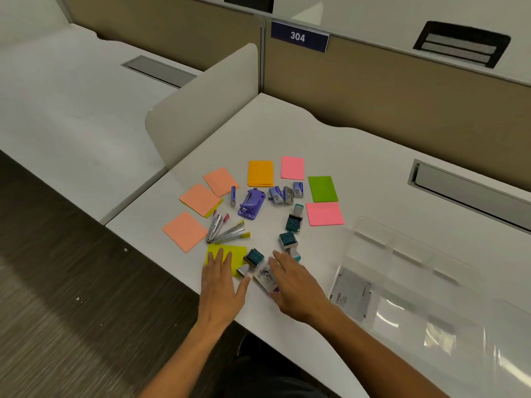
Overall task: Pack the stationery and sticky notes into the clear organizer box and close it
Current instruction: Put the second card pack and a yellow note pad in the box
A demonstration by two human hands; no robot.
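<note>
Sticky notes lie spread on the white desk [359,173]: salmon pads [184,231], an orange pad [260,173], pink pads [324,214] and a green pad [323,188]. A purple hole punch [251,203], two staplers [227,231], small staple boxes [284,192] and teal stamps [288,238] sit among them. My left hand [222,285] rests flat on a yellow pad [237,253], fingers straight. My right hand [296,285] lies with straight fingers over a small printed packet [263,275] beside a teal stamp [253,258]. The clear organizer box [408,285] stands open at the right.
A rounded divider panel [201,107] rises at the desk's left back. Beige partition walls [402,90] with a "304" sign [298,36] close the far side. A cable slot [471,193] sits at the right back. The desk's front edge runs just under my wrists.
</note>
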